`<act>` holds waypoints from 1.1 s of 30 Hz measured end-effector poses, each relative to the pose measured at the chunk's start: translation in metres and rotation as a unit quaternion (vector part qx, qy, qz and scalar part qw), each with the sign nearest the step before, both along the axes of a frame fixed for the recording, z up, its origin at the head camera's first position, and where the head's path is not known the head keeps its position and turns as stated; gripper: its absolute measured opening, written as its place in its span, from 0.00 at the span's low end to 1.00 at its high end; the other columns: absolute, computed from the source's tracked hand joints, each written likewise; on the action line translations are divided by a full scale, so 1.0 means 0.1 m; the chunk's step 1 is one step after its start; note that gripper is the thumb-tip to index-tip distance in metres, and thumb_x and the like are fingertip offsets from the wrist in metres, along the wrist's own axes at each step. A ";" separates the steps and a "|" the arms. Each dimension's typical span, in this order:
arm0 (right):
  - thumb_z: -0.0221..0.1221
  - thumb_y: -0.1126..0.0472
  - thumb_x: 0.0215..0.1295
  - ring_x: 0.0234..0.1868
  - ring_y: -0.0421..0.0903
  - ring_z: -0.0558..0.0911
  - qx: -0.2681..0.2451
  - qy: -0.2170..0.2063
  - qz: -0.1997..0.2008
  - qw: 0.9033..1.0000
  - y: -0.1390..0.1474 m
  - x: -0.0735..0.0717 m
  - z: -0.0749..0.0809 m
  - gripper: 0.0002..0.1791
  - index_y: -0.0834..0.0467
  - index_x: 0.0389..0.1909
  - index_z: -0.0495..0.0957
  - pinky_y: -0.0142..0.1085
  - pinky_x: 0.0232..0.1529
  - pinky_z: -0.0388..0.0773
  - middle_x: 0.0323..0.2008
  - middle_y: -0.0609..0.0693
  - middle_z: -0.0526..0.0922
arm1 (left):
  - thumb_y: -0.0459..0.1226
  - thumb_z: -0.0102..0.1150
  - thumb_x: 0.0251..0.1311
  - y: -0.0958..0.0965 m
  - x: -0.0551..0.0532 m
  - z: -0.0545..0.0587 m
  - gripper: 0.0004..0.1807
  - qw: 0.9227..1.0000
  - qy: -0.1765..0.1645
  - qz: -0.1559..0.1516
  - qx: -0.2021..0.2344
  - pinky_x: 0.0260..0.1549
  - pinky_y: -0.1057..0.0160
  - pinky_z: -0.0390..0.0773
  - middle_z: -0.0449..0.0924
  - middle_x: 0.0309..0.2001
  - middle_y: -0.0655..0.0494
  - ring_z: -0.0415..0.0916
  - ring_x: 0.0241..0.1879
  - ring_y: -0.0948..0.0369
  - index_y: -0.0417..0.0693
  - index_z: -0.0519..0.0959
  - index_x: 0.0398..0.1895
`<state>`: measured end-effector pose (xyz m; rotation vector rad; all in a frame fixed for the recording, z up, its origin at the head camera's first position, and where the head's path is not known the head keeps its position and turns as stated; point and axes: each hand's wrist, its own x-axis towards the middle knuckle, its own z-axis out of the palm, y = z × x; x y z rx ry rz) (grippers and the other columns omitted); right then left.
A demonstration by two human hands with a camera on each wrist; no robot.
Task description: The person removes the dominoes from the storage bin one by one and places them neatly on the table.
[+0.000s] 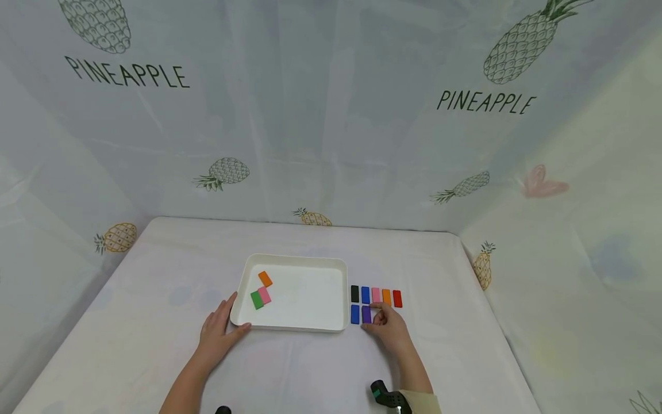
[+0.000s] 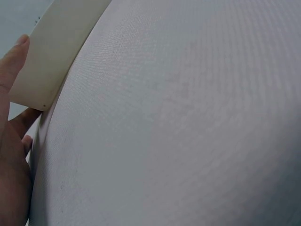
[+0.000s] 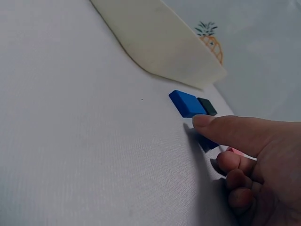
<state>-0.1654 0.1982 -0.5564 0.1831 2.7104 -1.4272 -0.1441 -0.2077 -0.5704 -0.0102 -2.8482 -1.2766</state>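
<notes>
A shallow white tray lies on the table. My left hand spans its near left corner, the thumb along the front wall and the fingers on the left side. On the tray's left part lie an orange block, a pink block and a green block. Right of the tray, my right hand pinches a purple block at its near and far ends. Beside it lies a blue block. In the right wrist view, my thumb covers part of the pinched block.
Behind the purple block runs a row: a black block, another blue block, a pink block, an orange block and a red block. A pineapple-print cloth hangs behind the table.
</notes>
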 end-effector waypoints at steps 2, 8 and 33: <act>0.74 0.65 0.49 0.28 0.44 0.70 0.004 0.007 0.006 1.000 -0.01 0.00 0.00 0.27 0.60 0.52 0.77 0.31 0.25 0.67 0.26 0.48 0.70 | 0.51 0.65 0.57 -0.01 0.00 -0.01 0.49 1.000 0.005 -0.001 0.000 0.66 0.33 0.39 0.52 0.72 0.33 0.41 0.72 0.37 0.44 0.53 0.75; 0.74 0.66 0.49 0.27 0.44 0.70 0.010 0.010 0.007 1.000 -0.01 -0.01 0.02 0.27 0.61 0.51 0.77 0.31 0.24 0.67 0.25 0.48 0.70 | 0.51 0.65 0.56 -0.02 -0.02 -0.03 0.48 1.000 0.015 -0.003 0.002 0.66 0.33 0.40 0.53 0.72 0.33 0.41 0.72 0.36 0.44 0.53 0.75; 0.74 0.65 0.49 0.25 0.44 0.70 0.031 -0.006 -0.006 0.999 -0.05 -0.04 0.02 0.27 0.60 0.51 0.77 0.32 0.23 0.67 0.23 0.49 0.70 | 0.51 0.66 0.56 -0.02 0.00 0.00 0.49 1.000 0.018 -0.005 0.004 0.66 0.33 0.39 0.53 0.71 0.31 0.42 0.71 0.35 0.41 0.54 0.74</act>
